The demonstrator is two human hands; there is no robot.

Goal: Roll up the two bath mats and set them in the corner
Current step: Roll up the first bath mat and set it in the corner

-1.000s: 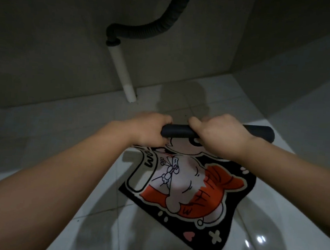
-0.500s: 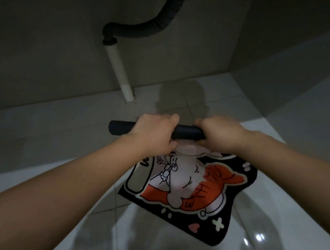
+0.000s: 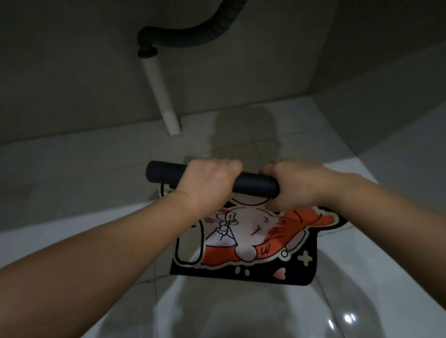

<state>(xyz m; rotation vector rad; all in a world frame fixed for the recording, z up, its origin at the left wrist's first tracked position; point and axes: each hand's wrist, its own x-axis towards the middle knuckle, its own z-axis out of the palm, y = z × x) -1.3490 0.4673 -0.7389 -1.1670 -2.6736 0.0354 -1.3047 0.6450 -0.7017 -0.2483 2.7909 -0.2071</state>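
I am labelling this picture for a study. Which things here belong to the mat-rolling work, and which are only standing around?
Belongs to the work:
- bath mat, partly rolled, black roll at its far end
- left hand and right hand, both gripping the roll

Only around:
- white pipe
- dark corrugated hose
- tiled floor
- wall

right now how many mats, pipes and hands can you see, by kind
bath mat: 1, partly rolled
hands: 2, left hand and right hand, both on the roll
pipes: 2, dark corrugated hose and white pipe
total: 5
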